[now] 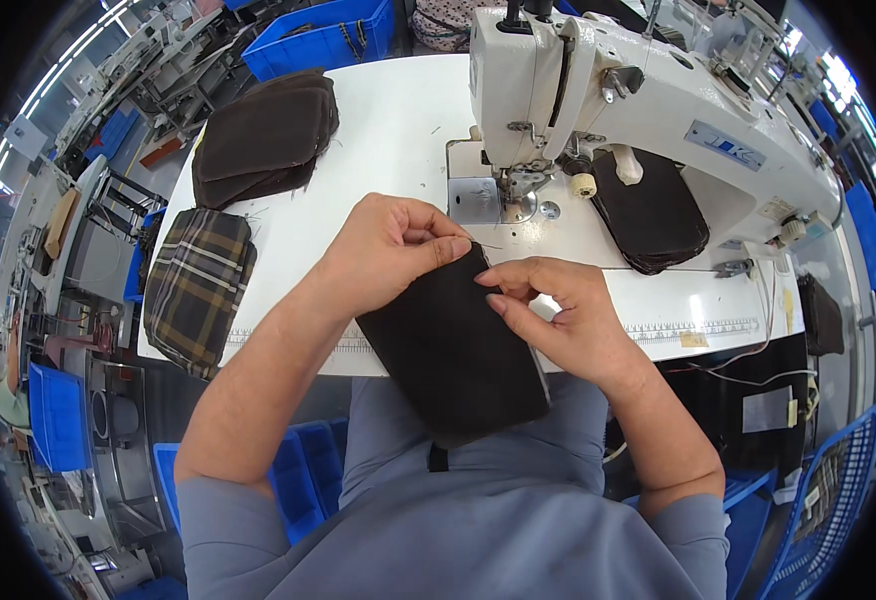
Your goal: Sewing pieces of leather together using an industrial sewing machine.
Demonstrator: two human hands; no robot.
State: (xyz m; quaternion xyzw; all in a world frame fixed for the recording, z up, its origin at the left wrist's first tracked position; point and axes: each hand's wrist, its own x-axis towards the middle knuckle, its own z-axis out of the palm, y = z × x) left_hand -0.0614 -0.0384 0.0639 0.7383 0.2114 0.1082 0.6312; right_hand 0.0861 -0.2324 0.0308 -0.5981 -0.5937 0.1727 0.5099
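Left hand (393, 245) and right hand (558, 310), both curled, pinch the upper edge of a dark brown fabric piece (453, 345): the left thumb and forefinger grip its top corner, the right thumb and forefinger close on the right edge just below. The piece lies tilted across the near edge of the white sewing table (398, 130), its lower end hanging over the person's grey-clad lap. A thin loose thread (488, 245) sticks out from the pinched corner. A printed ruler strip (698, 328) runs along the table's front edge, partly covered by the piece and the hands.

Beyond the hands stands the white sewing machine (638, 95), its presser foot (518, 195) and metal needle plate (478, 200) just beyond the left fingertips, apart from the fabric. Under the machine arm lies a stack of dark pieces (653, 215). To the left, a plaid fabric bundle (198, 285) hangs over the table's edge; farther back rests a pile of brown pieces (263, 135). A blue plastic bin (323, 35) sits behind the table.
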